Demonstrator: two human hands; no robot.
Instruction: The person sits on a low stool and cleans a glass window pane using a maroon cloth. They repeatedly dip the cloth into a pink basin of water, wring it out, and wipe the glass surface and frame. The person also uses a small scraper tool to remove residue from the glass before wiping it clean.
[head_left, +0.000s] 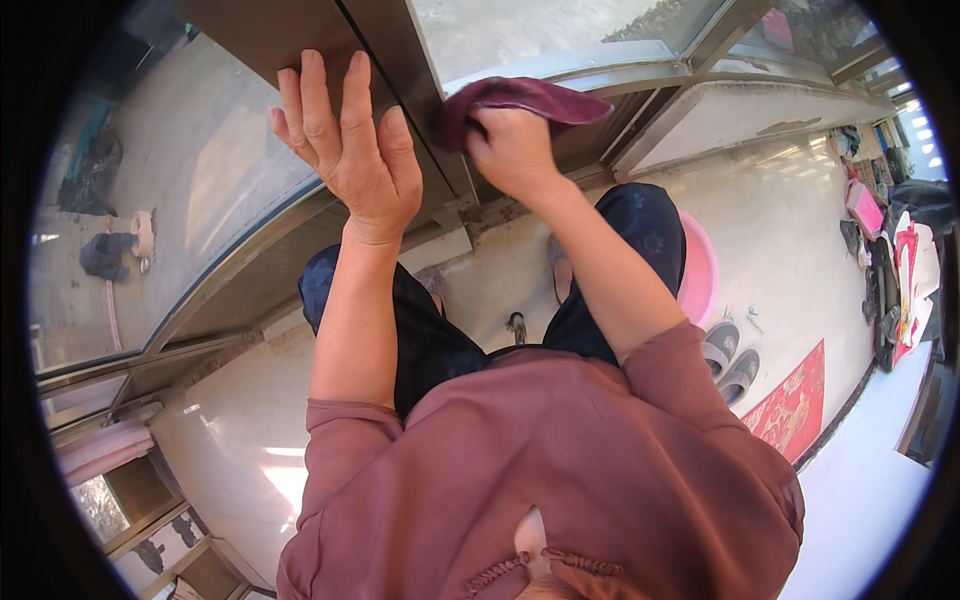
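My right hand (514, 147) grips a folded maroon cloth (551, 100) against the brown metal frame (420, 67) of a glazed door. Part of the cloth spreads out to the right, past my knuckles. To the left, my left hand (349, 146) is raised with its fingers apart and nothing in it. It is in front of the door's brown panel (259, 34); whether the palm touches the panel I cannot tell. A large glass pane (225, 150) lies to the left of that hand, and another pane (517, 37) rises behind the cloth.
A pink plastic basin (699, 270) stands on the floor beside my right knee. Grey slippers (721, 346) and a red patterned mat (787, 405) lie further right. Bags and boxes (911, 277) line the right wall. A metal stool leg (516, 327) shows between my legs.
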